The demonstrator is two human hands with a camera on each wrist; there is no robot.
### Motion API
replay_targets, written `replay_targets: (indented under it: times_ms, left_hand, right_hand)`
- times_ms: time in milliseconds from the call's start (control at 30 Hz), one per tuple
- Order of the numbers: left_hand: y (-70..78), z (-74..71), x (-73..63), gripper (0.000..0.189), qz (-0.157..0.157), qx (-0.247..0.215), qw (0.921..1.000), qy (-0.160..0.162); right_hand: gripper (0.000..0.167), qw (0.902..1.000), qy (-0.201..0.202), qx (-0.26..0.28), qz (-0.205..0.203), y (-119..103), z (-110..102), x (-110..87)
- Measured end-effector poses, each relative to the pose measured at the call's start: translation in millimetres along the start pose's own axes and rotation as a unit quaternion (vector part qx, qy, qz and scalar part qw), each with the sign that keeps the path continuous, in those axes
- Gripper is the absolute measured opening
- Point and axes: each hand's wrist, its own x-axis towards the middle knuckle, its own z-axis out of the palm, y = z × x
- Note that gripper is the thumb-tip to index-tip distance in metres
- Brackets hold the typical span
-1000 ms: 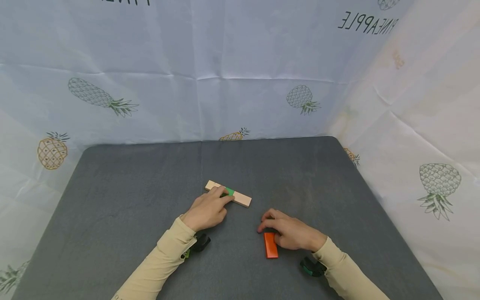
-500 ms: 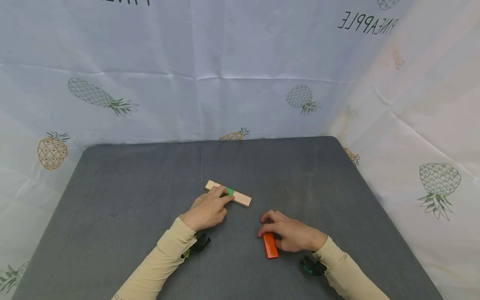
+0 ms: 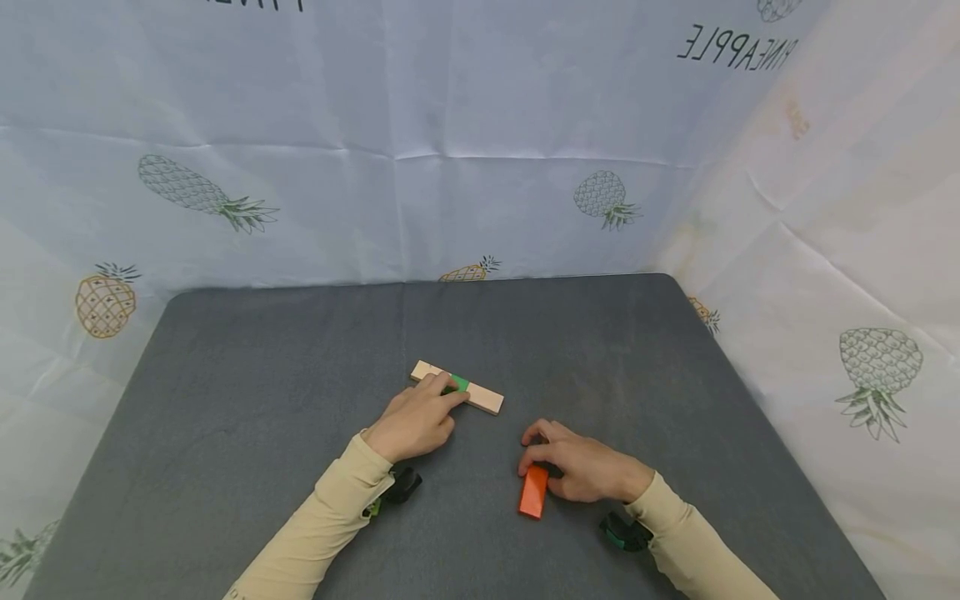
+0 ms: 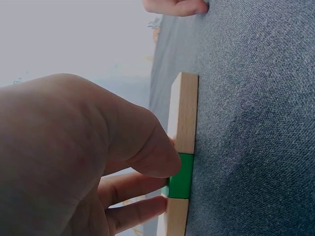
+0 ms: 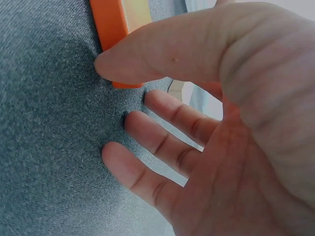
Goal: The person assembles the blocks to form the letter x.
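Note:
A long pale wooden block (image 3: 486, 398) with a green middle section (image 4: 182, 179) lies slantwise on the dark grey tabletop. My left hand (image 3: 415, 422) pinches it at the green part, thumb on the near side and fingers on the far side. To the right and closer to me lies an orange block (image 3: 533, 493), roughly lengthwise to my body. My right hand (image 3: 583, 467) holds its far end between thumb and index finger. In the right wrist view the thumb covers part of the orange block (image 5: 109, 27), and the other fingers spread with their tips near the cloth.
The grey cloth-covered table (image 3: 285, 350) has rounded far corners. A white curtain (image 3: 480, 100) printed with pineapples hangs behind it and along the sides. Dark camera mounts (image 3: 627, 533) sit under both wrists, close over the table.
The orange block has turned, its near end swinging to the left, while my right index finger came down onto its far end. My left hand and the wooden block have stayed put.

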Motion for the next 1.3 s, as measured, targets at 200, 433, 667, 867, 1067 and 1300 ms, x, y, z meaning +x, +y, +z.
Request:
replay_targets:
  times_ms: [200, 433, 667, 867, 1067, 1300]
  left_hand:
    - [-0.2, 0.7, 0.7, 0.043, -0.004, 0.0, 1.0, -0.004]
    - [-0.7, 0.4, 0.8, 0.041, -0.005, 0.0, 1.0, -0.004]
    - [-0.9, -0.3, 0.8, 0.041, -0.003, -0.006, 1.0, -0.003]
    - [-0.6, -0.6, 0.8, 0.041, -0.002, -0.009, 1.0, -0.001]
    - [-0.4, -0.6, 0.8, 0.041, -0.006, -0.008, 0.9999, -0.007]
    - [-1.1, 0.0, 0.9, 0.042, -0.008, -0.006, 0.9999, -0.01]
  right_hand:
    - [0.038, 1.0, 0.009, 0.0, 0.002, 0.3, 0.9, 1.7]
    - [0.04, 0.9998, 0.016, 0.004, 0.007, -0.4, 0.0, 3.8]
    - [0.039, 0.9992, 0.002, 0.029, 0.029, -1.3, -2.8, 5.4]
    - [0.039, 0.9985, -0.001, 0.041, 0.035, -3.2, -4.7, 6.2]
    - [0.038, 0.9982, -0.001, 0.047, 0.037, -3.9, -5.0, 7.6]
    - [0.036, 0.9977, 0.004, 0.057, 0.036, -1.8, -3.1, 10.4]
